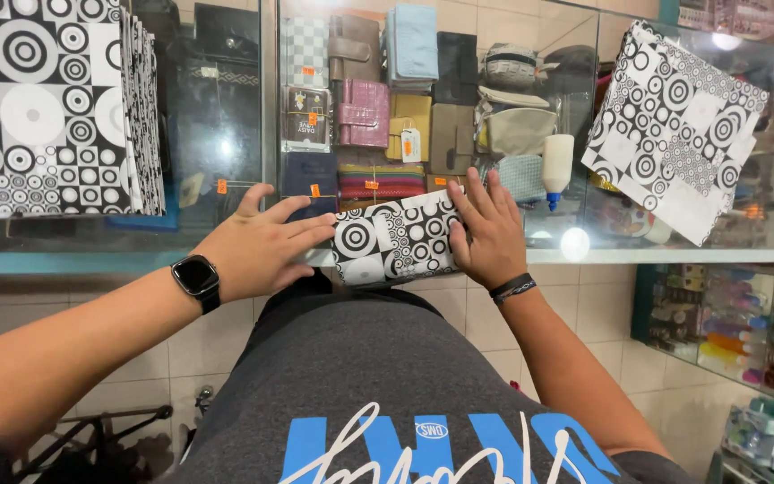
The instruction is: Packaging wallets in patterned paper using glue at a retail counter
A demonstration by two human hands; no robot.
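A folded piece of black-and-white circle-patterned paper [394, 240] lies on the glass counter [226, 143] at its near edge. My left hand [262, 242], with a black watch on its wrist, lies flat with its fingertips on the paper's left edge. My right hand [490, 229], with a dark band on its wrist, presses flat on the paper's right edge.
A stack of the same patterned sheets [47, 108] lies at the far left. One loose patterned sheet [674, 130] lies at the right, with a white glue bottle [555, 166] between it and my right hand. Wallets and pouches [378, 99] fill the case under the glass.
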